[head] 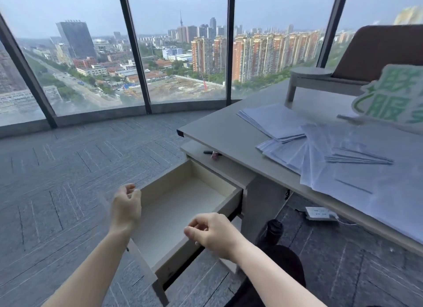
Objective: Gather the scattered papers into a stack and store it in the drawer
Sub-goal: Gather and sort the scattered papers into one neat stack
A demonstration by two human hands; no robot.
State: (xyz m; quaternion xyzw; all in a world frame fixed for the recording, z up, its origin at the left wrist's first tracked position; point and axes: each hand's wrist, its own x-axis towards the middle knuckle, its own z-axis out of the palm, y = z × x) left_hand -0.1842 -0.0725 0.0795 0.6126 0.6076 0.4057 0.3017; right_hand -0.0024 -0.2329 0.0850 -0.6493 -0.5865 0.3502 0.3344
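Two bare forearms reaching forward from the bottom edge, both sleeveless as far as seen. Left hand point(126, 207) farther out, wrist straight, back of hand facing up, fingers loosely curled inward with the thumb tip near the fingertips, holding nothing. Right hand point(211, 233) nearer and lower, forearm angled in from the lower right, wrist bent slightly inward, knuckles up, fingers point(196, 224) curled loosely toward the palm, thumb tucked beside the index finger, gripping nothing. Hands apart, not touching each other, palms turned down and inward
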